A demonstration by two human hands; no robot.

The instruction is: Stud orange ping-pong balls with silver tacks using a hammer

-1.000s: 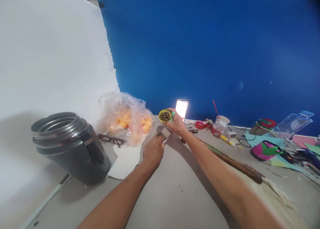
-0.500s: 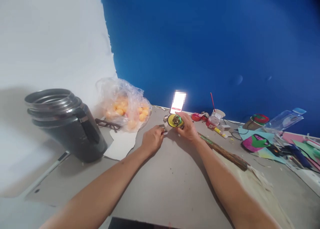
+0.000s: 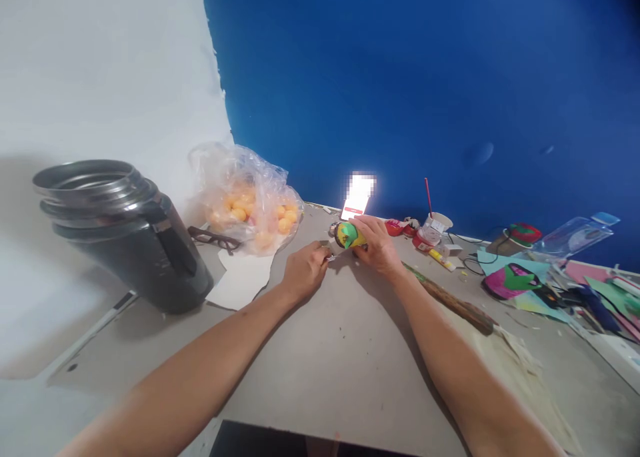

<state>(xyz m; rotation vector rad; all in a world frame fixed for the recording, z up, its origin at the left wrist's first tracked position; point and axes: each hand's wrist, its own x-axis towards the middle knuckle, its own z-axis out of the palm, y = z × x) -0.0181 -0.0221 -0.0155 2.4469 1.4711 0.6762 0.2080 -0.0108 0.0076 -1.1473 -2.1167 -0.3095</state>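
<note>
My right hand (image 3: 379,249) is closed around a small yellow-and-green cup-like object (image 3: 349,235), tilted above the grey table. Its exact kind is unclear. To its left, my left hand (image 3: 306,269) is closed with fingertips pinching a small pale, shiny piece (image 3: 329,250), too small to name. That piece is close to the lower left of the yellow-and-green object; whether they touch, I cannot tell. Behind my right hand, a phone (image 3: 357,197) with a bright screen leans near the blue wall.
At left are a dark wide-mouthed flask (image 3: 135,244), glasses (image 3: 215,238), white paper (image 3: 243,280) and a plastic bag of orange fruit (image 3: 250,204). At right lie a brown stick (image 3: 455,304), a paper cup (image 3: 435,229), a glue stick (image 3: 442,260), coloured paper and a clear bottle (image 3: 573,247).
The yellow-and-green object has turned in my right hand: its open end with brownish contents faced me before, and now its green part shows. The view has shifted slightly; my left hand keeps its pinch.
</note>
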